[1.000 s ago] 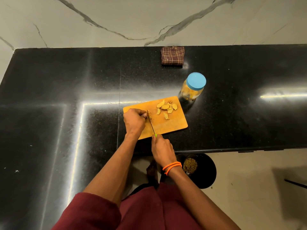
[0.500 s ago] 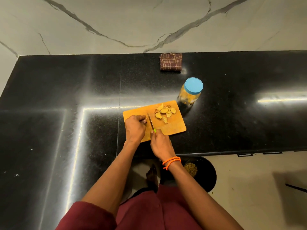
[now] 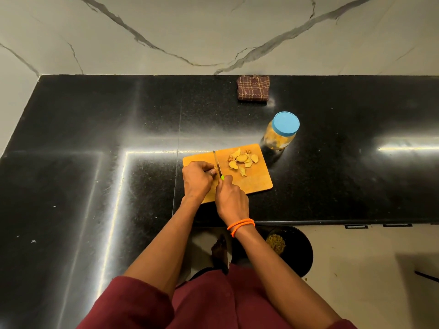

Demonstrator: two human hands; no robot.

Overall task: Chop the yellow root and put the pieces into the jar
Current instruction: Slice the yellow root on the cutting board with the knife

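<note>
One orange cutting board point(image 3: 251, 184) is lying on the black countertop point(image 3: 95, 138), and two hands are working over its left half. The left hand point(image 3: 198, 178) is curling its fingers down onto the board, pinning what little is showing of the yellow root point(image 3: 215, 169), a small dark-yellow end peeking out at the fingertips point(image 3: 212, 171), right against the blade. The right hand point(image 3: 231, 200) is wrapping tightly around the handle of one knife point(image 3: 217, 163), whose green handle end is just showing above the knuckles; the thin blade is running away toward the far edge of the board, touching the root's exposed end.

To the right of the blade, roughly eight or nine cut pieces point(image 3: 242, 160) are sitting in a loose cluster on the far right part of the board, well clear of both hands. One jar point(image 3: 281, 134) with a blue lid on is standing just beyond the board's far right corner, yellow contents showing through its side. One folded checked cloth point(image 3: 253, 88) is lying farther back by the wall. Two orange bands point(image 3: 240, 225) are circling the right wrist.
</note>
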